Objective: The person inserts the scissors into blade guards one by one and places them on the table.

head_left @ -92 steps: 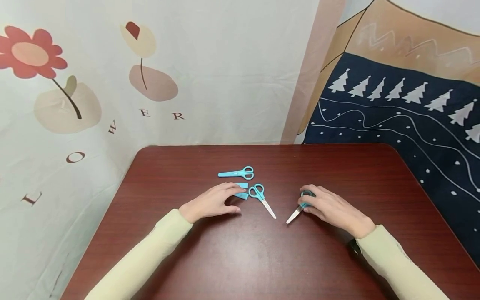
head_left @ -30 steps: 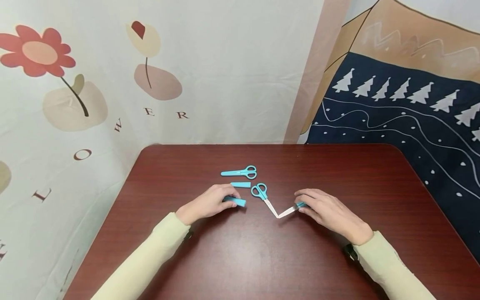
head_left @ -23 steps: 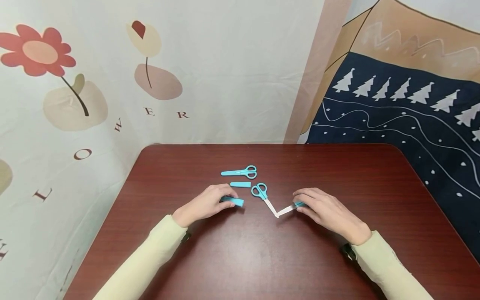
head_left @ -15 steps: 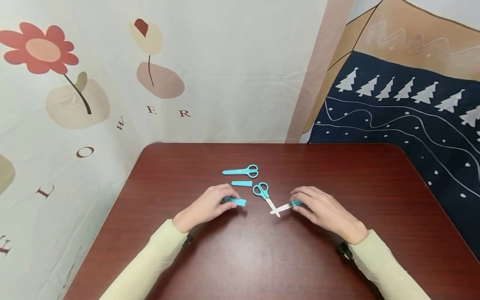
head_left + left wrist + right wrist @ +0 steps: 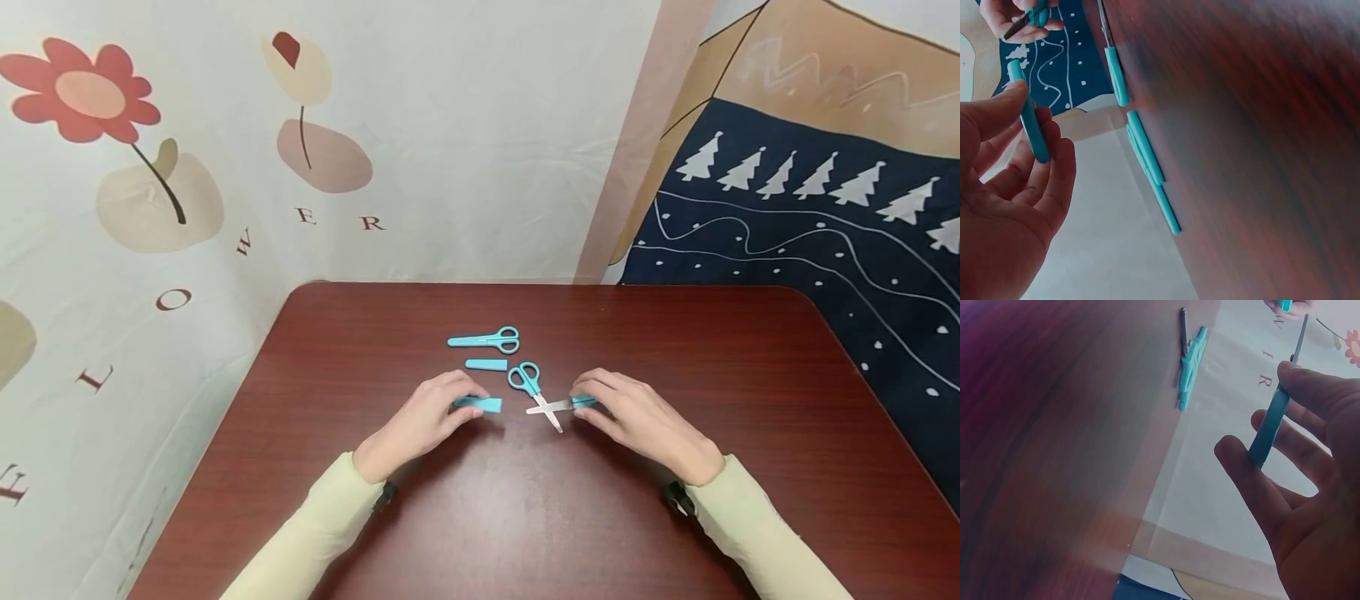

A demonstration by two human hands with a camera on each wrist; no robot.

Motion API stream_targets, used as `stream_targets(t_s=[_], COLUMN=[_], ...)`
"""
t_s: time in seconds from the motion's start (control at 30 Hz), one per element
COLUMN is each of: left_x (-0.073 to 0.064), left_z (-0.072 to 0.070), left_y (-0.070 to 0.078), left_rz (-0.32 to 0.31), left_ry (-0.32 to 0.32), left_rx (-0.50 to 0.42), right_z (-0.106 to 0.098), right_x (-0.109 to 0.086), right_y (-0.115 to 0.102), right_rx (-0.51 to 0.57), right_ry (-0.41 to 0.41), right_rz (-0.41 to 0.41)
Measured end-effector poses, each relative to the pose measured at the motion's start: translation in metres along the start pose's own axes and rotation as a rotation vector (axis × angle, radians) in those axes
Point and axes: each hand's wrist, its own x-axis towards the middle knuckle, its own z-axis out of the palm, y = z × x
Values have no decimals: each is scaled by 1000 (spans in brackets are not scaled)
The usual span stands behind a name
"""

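My left hand [image 5: 422, 427] pinches a light-blue scissors sheath [image 5: 487, 405] between thumb and fingers; the left wrist view shows this sheath [image 5: 1034, 134] held off the table. Opposite it, my right hand [image 5: 647, 423] holds a pair of scissors [image 5: 583, 402] by its blue handles, blades together and aimed left at the sheath. The handle [image 5: 1268, 431] lies between thumb and fingers in the right wrist view. Below those blades, a second, unsheathed pair of scissors [image 5: 533, 389] lies on the table. Sheath and held scissors are a short gap apart.
Behind the hands, a loose blue sheath [image 5: 487, 365] lies on the dark red-brown table [image 5: 480, 517]. Farther back is a sheathed pair of scissors [image 5: 472, 342]. A printed cloth [image 5: 480, 167] hangs along the table's back edge.
My left hand has taken one of the two loose sheaths and drawn it toward me. My right hand has moved left, turning its scissors until the blades point left over the lying pair.
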Motion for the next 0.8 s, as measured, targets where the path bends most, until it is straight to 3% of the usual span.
stream_targets(t_s=[0.3,0.8], left_x=[-1,-1], left_z=[4,8], left_y=[7,14], left_rz=[15,-44], left_ry=[72,106], left_rx=[-43,-43], right_z=[3,6], right_x=[6,14], right_y=[-7,-14], right_rx=[-16,-2], right_ry=[43,52], right_rz=[-14,0])
